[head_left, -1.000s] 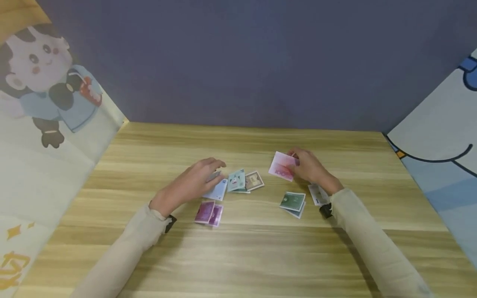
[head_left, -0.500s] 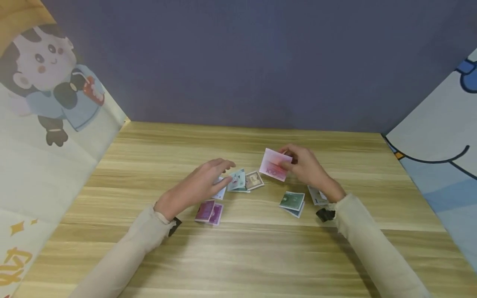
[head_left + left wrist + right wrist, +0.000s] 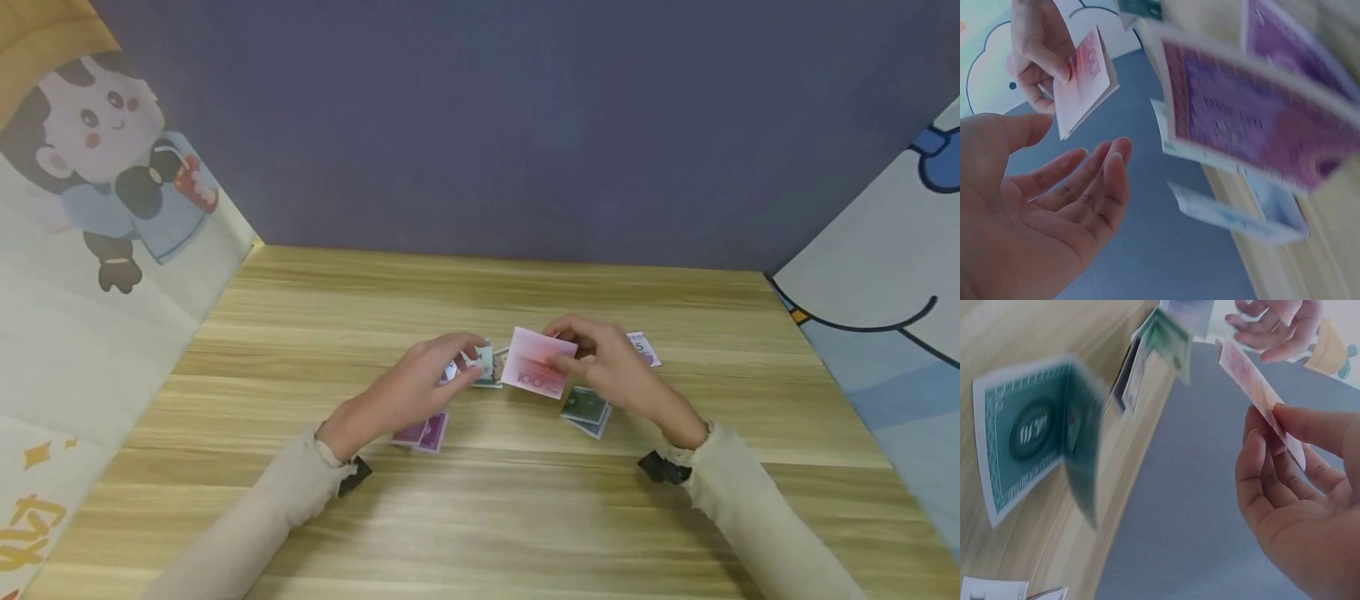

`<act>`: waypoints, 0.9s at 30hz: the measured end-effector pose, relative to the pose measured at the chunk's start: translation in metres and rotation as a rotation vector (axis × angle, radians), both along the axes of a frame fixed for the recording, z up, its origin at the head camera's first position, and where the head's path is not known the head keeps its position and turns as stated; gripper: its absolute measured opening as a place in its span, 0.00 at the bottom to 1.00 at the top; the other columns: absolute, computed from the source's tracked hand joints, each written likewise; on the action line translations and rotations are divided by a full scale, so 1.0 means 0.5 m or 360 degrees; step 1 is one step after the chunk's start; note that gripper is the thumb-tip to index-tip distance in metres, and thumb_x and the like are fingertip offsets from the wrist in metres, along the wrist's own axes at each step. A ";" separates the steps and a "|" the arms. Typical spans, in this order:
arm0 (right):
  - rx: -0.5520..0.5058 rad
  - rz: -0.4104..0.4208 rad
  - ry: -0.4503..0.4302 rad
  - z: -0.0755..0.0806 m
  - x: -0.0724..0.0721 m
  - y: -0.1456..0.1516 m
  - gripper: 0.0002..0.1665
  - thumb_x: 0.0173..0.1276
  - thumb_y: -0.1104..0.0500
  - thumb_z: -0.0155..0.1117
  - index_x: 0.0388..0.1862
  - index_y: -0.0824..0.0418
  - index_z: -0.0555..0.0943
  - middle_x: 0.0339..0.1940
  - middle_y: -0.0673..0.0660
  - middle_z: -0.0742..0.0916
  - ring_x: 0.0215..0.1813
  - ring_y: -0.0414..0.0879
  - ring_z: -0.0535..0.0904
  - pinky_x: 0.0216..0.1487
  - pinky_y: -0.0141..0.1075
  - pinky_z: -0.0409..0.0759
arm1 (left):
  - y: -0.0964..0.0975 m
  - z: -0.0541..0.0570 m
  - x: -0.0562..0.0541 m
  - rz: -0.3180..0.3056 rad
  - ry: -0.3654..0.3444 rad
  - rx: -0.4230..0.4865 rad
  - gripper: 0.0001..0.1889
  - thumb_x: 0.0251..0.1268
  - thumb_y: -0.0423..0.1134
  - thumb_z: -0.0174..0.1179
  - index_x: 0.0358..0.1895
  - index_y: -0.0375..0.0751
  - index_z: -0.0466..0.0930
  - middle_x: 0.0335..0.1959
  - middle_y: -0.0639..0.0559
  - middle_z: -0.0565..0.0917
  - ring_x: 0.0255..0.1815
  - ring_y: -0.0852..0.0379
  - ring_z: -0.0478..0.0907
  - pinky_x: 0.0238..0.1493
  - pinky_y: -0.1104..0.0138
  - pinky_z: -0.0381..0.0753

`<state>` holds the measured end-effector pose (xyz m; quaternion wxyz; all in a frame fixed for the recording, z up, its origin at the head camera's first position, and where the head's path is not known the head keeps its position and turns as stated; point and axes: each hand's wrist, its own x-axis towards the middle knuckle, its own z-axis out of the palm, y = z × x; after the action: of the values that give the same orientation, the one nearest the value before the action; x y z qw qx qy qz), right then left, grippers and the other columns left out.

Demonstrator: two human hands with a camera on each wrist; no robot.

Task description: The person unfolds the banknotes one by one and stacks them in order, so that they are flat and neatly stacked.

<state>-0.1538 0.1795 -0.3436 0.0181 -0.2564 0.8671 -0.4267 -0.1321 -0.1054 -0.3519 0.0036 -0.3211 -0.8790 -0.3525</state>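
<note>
A pink folded banknote (image 3: 528,371) marked 100 is pinched between thumb and fingers of my right hand (image 3: 611,367), off the table. From the right wrist view, the thumb presses the note (image 3: 1260,394) against the curled fingers. My left hand (image 3: 408,383) holds nothing; its fingers (image 3: 1110,187) are relaxed and apart from the pink note. Under and beside the left hand lie a light teal folded note (image 3: 487,357) and a whitish-blue one, mostly hidden. A brownish note (image 3: 500,360) is partly behind the pink one.
Nearer the front lie folded purple notes (image 3: 431,433) on the left and folded green notes (image 3: 587,407) on the right. Beyond the right hand is a white note (image 3: 643,348) marked 5. The wooden tabletop (image 3: 480,517) meets a dark blue panel (image 3: 480,125) at the back.
My right hand has carried the pink note leftward and slightly nearer, covering part of the brownish note. The left hand has shifted right, over the teal note. The hands are closer together.
</note>
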 end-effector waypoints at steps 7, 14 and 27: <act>-0.0068 0.0083 0.0003 0.009 0.042 -0.005 0.14 0.66 0.65 0.70 0.50 0.61 0.82 0.42 0.54 0.87 0.40 0.45 0.82 0.40 0.38 0.84 | 0.016 -0.002 0.026 -0.0059 -0.0092 0.0071 0.20 0.75 0.45 0.56 0.63 0.39 0.76 0.48 0.51 0.85 0.42 0.62 0.80 0.36 0.68 0.82; -0.0110 0.0139 -0.0008 0.016 0.069 -0.013 0.13 0.67 0.63 0.70 0.49 0.58 0.83 0.42 0.50 0.87 0.40 0.43 0.83 0.40 0.36 0.85 | 0.026 -0.002 0.046 -0.0133 -0.0216 0.0134 0.17 0.75 0.43 0.57 0.61 0.42 0.77 0.45 0.58 0.84 0.41 0.64 0.80 0.34 0.69 0.82; -0.0252 0.0164 -0.0185 0.014 0.101 -0.012 0.13 0.67 0.58 0.70 0.50 0.53 0.82 0.44 0.50 0.87 0.43 0.45 0.84 0.42 0.39 0.85 | 0.040 -0.007 0.064 -0.0060 -0.0441 0.0481 0.08 0.70 0.39 0.63 0.31 0.43 0.80 0.26 0.56 0.82 0.25 0.56 0.77 0.26 0.70 0.77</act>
<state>-0.1031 0.1737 -0.3364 0.0700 -0.2759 0.8139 -0.5066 -0.1001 -0.0856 -0.3555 -0.0757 -0.2818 -0.8020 -0.5212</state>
